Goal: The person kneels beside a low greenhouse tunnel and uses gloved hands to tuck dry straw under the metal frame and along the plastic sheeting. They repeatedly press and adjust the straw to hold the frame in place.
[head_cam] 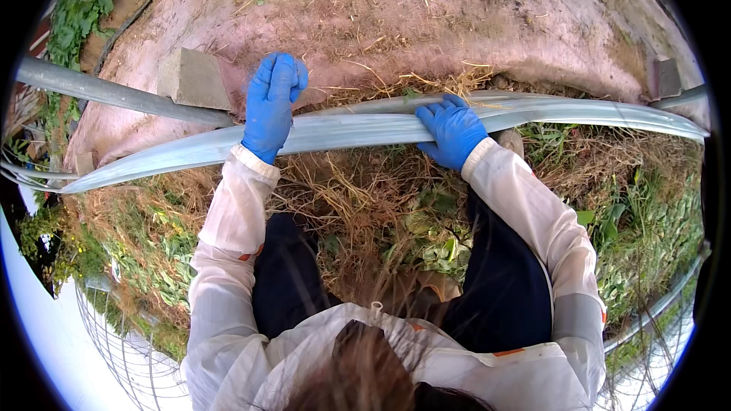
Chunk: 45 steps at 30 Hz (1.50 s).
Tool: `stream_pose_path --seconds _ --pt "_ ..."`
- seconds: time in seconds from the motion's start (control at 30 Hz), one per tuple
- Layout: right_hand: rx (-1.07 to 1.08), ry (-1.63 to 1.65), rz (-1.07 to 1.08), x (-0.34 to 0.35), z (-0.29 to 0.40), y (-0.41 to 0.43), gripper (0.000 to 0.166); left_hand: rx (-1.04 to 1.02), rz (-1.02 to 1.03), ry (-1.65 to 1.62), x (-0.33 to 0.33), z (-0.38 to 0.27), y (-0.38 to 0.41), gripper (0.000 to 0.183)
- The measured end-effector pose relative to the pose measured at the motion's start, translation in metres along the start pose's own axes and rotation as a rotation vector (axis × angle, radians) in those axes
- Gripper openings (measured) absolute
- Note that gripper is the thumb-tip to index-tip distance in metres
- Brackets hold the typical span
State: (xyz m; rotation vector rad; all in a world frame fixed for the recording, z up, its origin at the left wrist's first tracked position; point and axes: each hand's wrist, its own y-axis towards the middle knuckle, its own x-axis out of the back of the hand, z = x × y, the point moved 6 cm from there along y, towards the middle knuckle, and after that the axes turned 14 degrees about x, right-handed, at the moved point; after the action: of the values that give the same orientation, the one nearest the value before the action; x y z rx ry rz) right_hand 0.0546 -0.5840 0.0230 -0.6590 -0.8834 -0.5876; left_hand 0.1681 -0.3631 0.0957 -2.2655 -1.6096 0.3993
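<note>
My left hand (272, 105), in a blue glove, is raised over the near edge of the pink fabric cover (400, 28), with its wrist in front of a gathered band of translucent plastic film (348, 130). Its fingers are curled in, and I can make out nothing held in them. My right hand (452, 130), gloved the same way, grips the film, fingers across it and thumb at its lower edge. The film stretches from side to side before me. Dry straw (445, 84) lies along the fabric's edge just beyond the right hand.
A concrete block (193, 79) sits by a grey metal pipe (114, 88) on the left; another block (668, 77) is at the far right. Dry weeds (354, 194) cover the ground between my knees. Leafy plants (91, 0) grow at upper left. Wire mesh (123, 354) curves at lower left.
</note>
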Motion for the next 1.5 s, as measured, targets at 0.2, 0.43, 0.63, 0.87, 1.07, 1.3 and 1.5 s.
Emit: stream_pose_path --seconds 0.2,0.43,0.63,0.87,1.07,1.3,1.5 --pt "0.042 -0.047 -0.019 -0.005 0.002 -0.001 0.053 -0.246 0.156 0.958 -0.102 0.062 0.03 0.029" --pt "0.034 -0.069 0.01 -0.006 0.003 -0.004 0.052 -0.328 0.38 1.252 -0.13 0.102 0.05 0.043" --pt "0.037 -0.035 -0.016 -0.007 0.001 -0.003 0.052 -0.339 0.37 1.342 -0.136 0.108 0.058 0.022" --pt "0.054 -0.027 -0.005 -0.007 0.003 -0.005 0.054 -0.139 0.205 1.102 -0.121 0.108 0.053 0.012" --pt "0.11 -0.06 -0.118 0.001 0.006 -0.013 0.06 -0.064 0.102 0.502 -0.09 0.086 0.044 0.021" --pt "0.183 -0.08 -0.229 0.01 0.017 -0.027 0.062 -0.582 0.175 1.213 -0.171 0.053 0.05 0.046" --pt "0.19 0.074 -0.515 0.038 0.013 -0.043 0.05 -0.477 0.391 1.236 -0.192 0.067 0.07 0.035"
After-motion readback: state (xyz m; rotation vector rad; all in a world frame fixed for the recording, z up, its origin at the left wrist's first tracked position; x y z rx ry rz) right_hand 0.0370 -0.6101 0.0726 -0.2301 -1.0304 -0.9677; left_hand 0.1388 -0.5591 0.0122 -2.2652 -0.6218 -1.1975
